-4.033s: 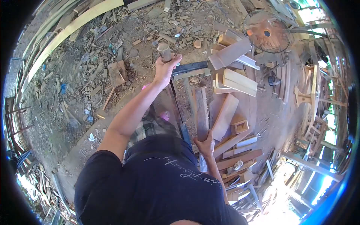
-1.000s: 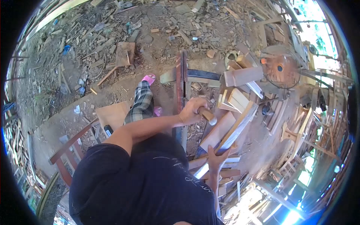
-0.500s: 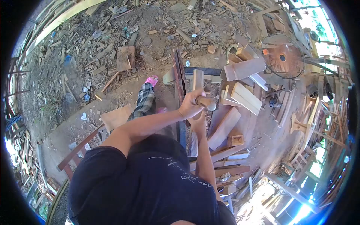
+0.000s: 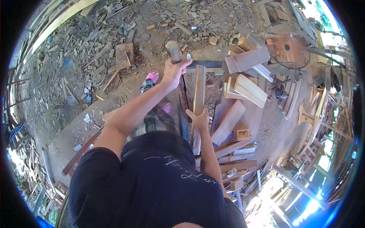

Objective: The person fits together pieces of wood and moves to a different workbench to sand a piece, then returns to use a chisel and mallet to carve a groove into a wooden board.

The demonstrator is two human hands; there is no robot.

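Note:
My left hand [image 4: 175, 72] is closed around a thick, round wooden handle [image 4: 173, 51] that points away from me. Whatever may be fixed to its other end is hidden by the hand. On the right, my right hand [image 4: 199, 118] grips a narrow wooden board [image 4: 199, 89], thumb on one side and fingers on the other. The board lies lengthwise in front of me, beside a dark narrow beam [image 4: 183, 97]. A gap separates my left hand from the board.
Cut wooden blocks [image 4: 249, 91] are stacked to the right, near a small hollow wooden box [image 4: 240, 134]. A round wire-guarded fan [image 4: 287, 47] stands beyond them. Wood scraps [image 4: 190, 17] litter the ground ahead. My foot in a pink sandal [image 4: 153, 76] is at left.
My left hand has swung forward and left with the wooden handle, away from my right hand. The board is now more fully visible, and my right hand stays on it.

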